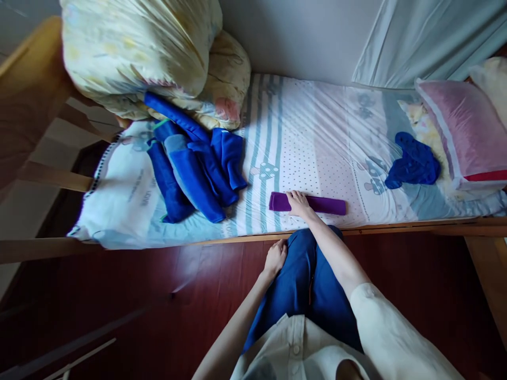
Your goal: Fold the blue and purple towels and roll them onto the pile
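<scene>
A folded strip of purple cloth [327,205] lies lengthwise near the front edge of the bed. My right hand [299,204] is across its left half, with the fingers over the far edge and the thumb at the near side. My left hand [276,256] rests against the side of my left knee, its fingers lying on the blue trousers [297,269] with nothing held. To the left, a group of rolled or folded blue cloths [198,174] lies side by side on the sheet. Farther right sits a crumpled dark blue cloth [414,163].
The patterned bed sheet [301,126] spans the view. A bulky yellowish quilt [138,47] is heaped at the back left, beside a wooden bed frame [59,174]. On the right are a pink pillow [469,126] and a pale curtain [428,42]. Below is a dark red floor [158,306].
</scene>
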Action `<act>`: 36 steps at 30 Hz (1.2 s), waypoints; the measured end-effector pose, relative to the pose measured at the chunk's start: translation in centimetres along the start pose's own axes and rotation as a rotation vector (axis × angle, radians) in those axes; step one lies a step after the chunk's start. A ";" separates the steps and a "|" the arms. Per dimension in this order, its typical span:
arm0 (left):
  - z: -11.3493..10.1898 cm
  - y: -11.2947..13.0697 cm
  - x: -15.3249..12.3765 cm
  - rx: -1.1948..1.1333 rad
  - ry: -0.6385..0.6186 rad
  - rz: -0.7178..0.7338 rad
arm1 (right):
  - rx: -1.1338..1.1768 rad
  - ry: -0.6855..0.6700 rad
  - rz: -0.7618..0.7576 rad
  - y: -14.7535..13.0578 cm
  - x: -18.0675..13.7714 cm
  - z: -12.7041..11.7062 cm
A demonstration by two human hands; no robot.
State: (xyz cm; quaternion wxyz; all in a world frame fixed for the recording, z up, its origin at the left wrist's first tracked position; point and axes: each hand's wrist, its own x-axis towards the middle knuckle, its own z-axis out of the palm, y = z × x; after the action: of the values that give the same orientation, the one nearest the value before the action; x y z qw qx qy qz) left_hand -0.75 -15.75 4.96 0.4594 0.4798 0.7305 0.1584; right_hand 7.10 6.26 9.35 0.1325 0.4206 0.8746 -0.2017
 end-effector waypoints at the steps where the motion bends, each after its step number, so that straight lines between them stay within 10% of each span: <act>1: -0.1 -0.1 0.1 0.025 -0.013 -0.001 | -0.026 0.002 0.018 -0.5 0.5 0.1; 13: -1.0 -0.4 0.9 0.085 -0.081 0.101 | -0.093 -0.018 0.053 -2.3 1.3 -1.1; 20: -1.5 -0.2 3.1 -0.278 0.021 0.141 | -0.010 0.001 0.131 -3.3 0.4 -3.5; 36: -10.1 4.1 11.2 -0.735 0.377 0.267 | 0.384 0.487 0.051 -13.5 -0.2 -13.0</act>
State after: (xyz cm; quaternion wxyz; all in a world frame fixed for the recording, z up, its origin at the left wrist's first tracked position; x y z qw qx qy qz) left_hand -8.04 -2.14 7.24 0.4335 0.3373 0.6284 0.5508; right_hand -4.22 4.54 24.12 -0.1580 0.4958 0.8156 -0.2531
